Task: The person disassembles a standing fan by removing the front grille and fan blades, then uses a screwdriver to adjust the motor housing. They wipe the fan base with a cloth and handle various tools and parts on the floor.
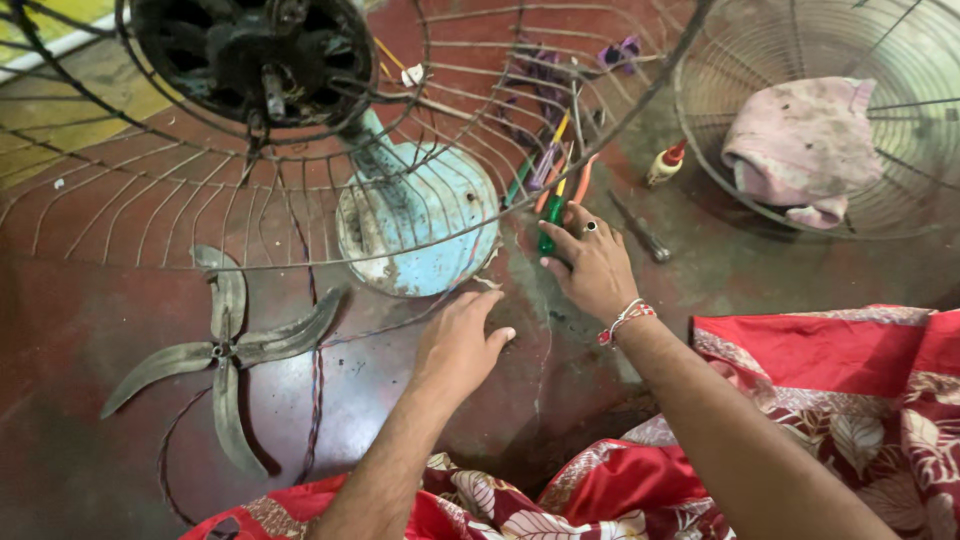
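Red patterned cloth (pixel 850 400) with pale leaf shapes covers the person's lap at the bottom edge, and both bare forearms reach forward from it over a dark red floor (pixel 80 330). Right hand (pixel 592 265), wearing a ring and a red and white thread bracelet, lies over a green-handled screwdriver (pixel 549 222), fingers curled onto the handle; whether the grasp is fully closed cannot be told. That screwdriver rests on the floor at the near end of a small heap of tools (pixel 555 165) with yellow, orange and purple handles, just right of the fan's round pale blue base (pixel 420 225). Left hand (pixel 458 345) rests released, palm down and fingers loosely spread, flat on the floor in front of the base. A grey screwdriver (pixel 640 232) lies just right of the right hand, with a small glue bottle (pixel 665 163) beyond it. Above the base rise the dark motor (pixel 255 55) and the wire rear guard (pixel 150 190). A 4-bladed metal propeller (pixel 222 350) lies to the left, thin wires (pixel 316 330) trailing past it. At far right, a second wire guard (pixel 905 215) holds a crumpled pink rag (pixel 805 145).
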